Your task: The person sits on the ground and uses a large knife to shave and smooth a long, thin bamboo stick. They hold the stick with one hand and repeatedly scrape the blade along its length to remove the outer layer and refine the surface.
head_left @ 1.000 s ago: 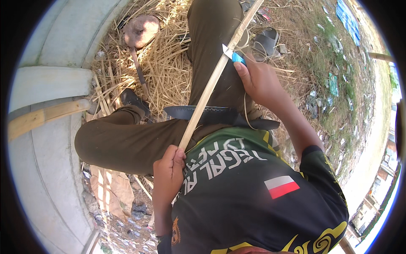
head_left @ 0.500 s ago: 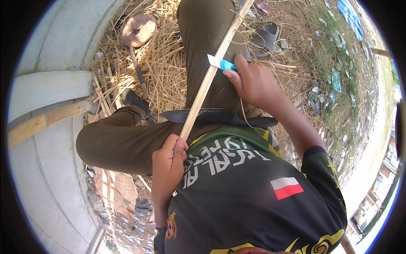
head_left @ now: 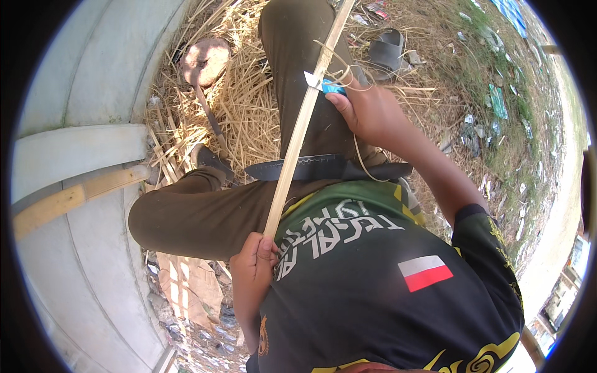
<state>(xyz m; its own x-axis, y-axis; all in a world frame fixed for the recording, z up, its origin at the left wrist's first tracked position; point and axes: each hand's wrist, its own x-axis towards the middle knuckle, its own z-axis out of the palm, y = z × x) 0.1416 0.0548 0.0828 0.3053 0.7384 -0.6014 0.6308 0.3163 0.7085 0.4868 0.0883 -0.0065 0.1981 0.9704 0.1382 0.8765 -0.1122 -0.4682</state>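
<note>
My left hand [head_left: 254, 260] is closed round the near end of a long pale bamboo strip [head_left: 290, 163], close to my shirt. The strip slants away over my right thigh and leaves the top of the view. My right hand [head_left: 372, 113] grips a blue utility knife [head_left: 334, 87], its blade [head_left: 312, 79] lying across the strip. Thin curled shavings [head_left: 339, 67] loop around the knife and my fingers. Across my lap, beneath the strip, lies a long dark blade-shaped object [head_left: 323, 168]; I cannot tell whether it is a bare machete or a sheath.
Straw-like shavings [head_left: 249, 93] cover the ground ahead, beside a round wooden block [head_left: 206, 61] and a long thin tool or stick [head_left: 211, 121]. A grey sandal [head_left: 387, 51] lies beyond my right hand. A pale wall [head_left: 81, 74] with a bamboo pole [head_left: 81, 194] stands at left.
My left hand has drawn the strip back toward my body, while the knife stays near the same place. Curled shavings now stand up at the blade. The view has shifted slightly.
</note>
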